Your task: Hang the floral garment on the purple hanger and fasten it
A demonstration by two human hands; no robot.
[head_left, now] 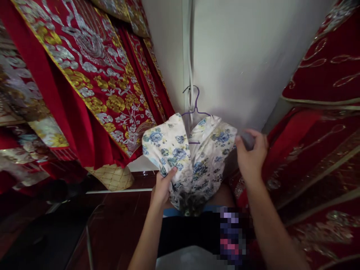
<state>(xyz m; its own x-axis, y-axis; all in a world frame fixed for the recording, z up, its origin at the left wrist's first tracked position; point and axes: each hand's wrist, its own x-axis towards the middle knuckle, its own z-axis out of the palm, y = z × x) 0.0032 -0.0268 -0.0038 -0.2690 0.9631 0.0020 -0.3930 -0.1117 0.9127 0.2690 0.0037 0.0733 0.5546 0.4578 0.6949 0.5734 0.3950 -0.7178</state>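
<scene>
A white garment with blue flowers [180, 153] hangs on a thin purple hanger [197, 103] in the middle of the view, its neckline open in a V. My left hand [165, 183] grips the garment's left side, thumb on the front and the other fingers behind the cloth. Beside the right sleeve edge is my right hand [252, 152], with thumb and forefinger curved and apart. Its thumb tip is close to the sleeve; whether they touch is unclear. The lower part of the garment is bunched and dark over my lap.
Red cloth with gold and silver embroidery [104, 82] hangs at the left. More red embroidered cloth [323, 157] hangs at the right. Behind the hanger are a pale wall [239, 48] and a whitish strap. Dark reddish floor [120, 217] shows at the lower left.
</scene>
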